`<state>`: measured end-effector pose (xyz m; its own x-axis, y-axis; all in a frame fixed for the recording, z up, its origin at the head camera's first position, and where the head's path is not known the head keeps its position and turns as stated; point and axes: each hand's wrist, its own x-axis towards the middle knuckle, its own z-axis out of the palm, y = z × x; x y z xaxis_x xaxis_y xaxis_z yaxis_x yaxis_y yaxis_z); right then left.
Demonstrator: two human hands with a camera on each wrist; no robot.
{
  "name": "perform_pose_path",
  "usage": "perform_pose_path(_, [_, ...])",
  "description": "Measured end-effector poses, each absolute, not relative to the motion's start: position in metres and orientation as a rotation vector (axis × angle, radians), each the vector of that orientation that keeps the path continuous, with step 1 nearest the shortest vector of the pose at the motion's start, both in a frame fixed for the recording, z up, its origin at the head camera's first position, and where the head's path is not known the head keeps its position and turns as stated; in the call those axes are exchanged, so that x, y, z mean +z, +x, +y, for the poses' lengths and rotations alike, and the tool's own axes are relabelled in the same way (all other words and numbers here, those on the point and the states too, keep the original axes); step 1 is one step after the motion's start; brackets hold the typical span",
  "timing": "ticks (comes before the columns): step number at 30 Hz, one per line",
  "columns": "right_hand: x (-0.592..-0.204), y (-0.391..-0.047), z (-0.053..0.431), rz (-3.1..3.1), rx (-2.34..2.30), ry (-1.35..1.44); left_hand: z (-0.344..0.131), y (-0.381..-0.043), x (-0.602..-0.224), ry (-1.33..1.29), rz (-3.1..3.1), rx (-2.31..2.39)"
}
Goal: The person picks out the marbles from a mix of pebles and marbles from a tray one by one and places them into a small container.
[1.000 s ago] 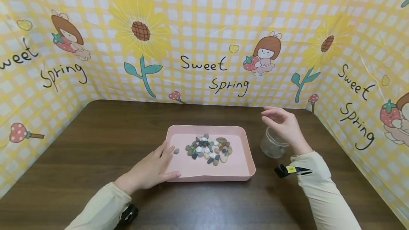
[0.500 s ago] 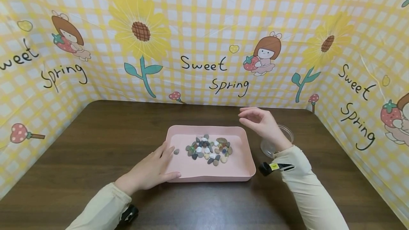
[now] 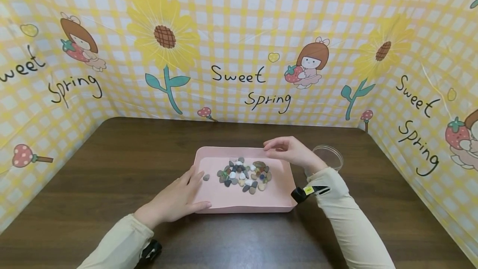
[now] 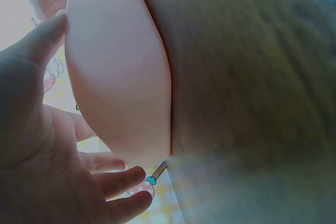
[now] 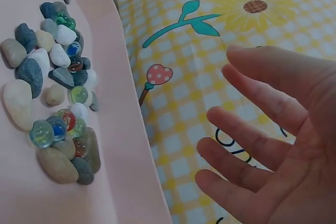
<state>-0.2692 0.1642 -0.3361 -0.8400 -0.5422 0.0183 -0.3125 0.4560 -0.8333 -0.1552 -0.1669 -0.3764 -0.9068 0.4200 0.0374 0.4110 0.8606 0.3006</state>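
A shallow pink tray (image 3: 220, 198) stands on the table, with pebbles (image 3: 252, 190) heaped near its middle. Among the stones, the right wrist view shows glass marbles (image 5: 41, 133), some green, some blue or red inside. My left hand (image 3: 177, 196) rests on the tray's left rim, fingers spread, thumb at the front edge; one grey pebble (image 3: 206, 177) lies just beside its fingertips. Above the tray's back right corner hovers my right hand (image 3: 293, 151), its fingers apart and holding nothing. Behind the right wrist is a clear round jar (image 3: 336, 159), mostly hidden by the sleeve.
The dark wooden table (image 3: 123, 157) extends around the tray on all sides. A yellow checked cloth (image 3: 239, 32) printed with flowers and lettering rises along the back and both sides.
My right hand has moved left from over the jar to the tray's back right corner, coming lower. The left hand, tray and stones have stayed where they were.
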Motion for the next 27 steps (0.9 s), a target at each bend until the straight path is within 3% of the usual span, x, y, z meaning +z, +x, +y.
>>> perform_pose_path(27, [-0.367,-0.28,0.157,2.361,-0.983,-0.754,-0.167,-0.155,-0.377,0.672,3.004,0.47])
